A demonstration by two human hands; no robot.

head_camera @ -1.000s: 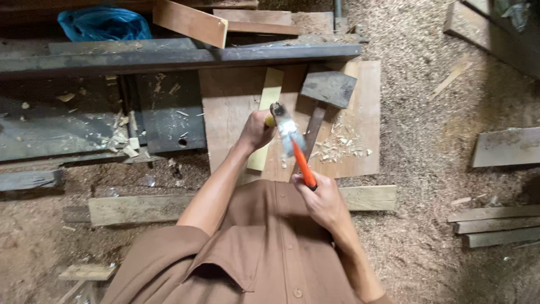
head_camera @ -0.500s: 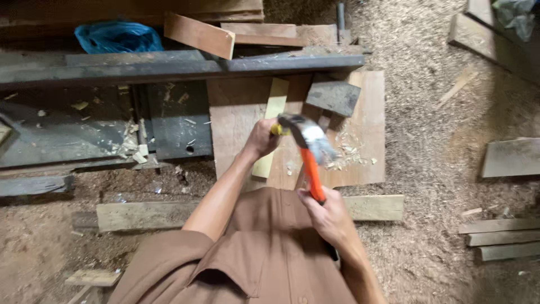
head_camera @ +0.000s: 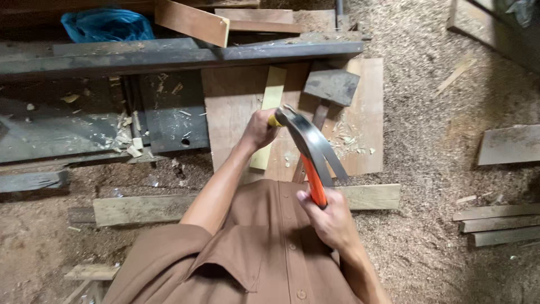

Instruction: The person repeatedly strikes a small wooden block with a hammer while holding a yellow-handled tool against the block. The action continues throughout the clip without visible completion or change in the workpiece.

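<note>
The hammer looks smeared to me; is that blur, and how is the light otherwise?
Head view: the hammer in the right hand is motion-blurred, its head streaked; the left hand on the yellow-handled tool stays fairly sharp; light is soft and brighter at right on the sawdust floor, dim at left under the dark bench.

Hammer (head_camera: pixel 308 147): head motion-blurred, face and claw not distinct; lower handle hidden inside right hand (head_camera: pixel 332 220) fingers. Yellow-handled tool (head_camera: pixel 274 120): only its end shows beyond left hand (head_camera: pixel 257 130) fingers; kind cannot be told. Pale wood strip (head_camera: pixel 269 112): middle hidden beneath left fingers. Blue bag (head_camera: pixel 107 25): top cut by upper edge. Wood shavings (head_camera: pixel 349 141) beyond the fingers: too small to tell apart
</note>
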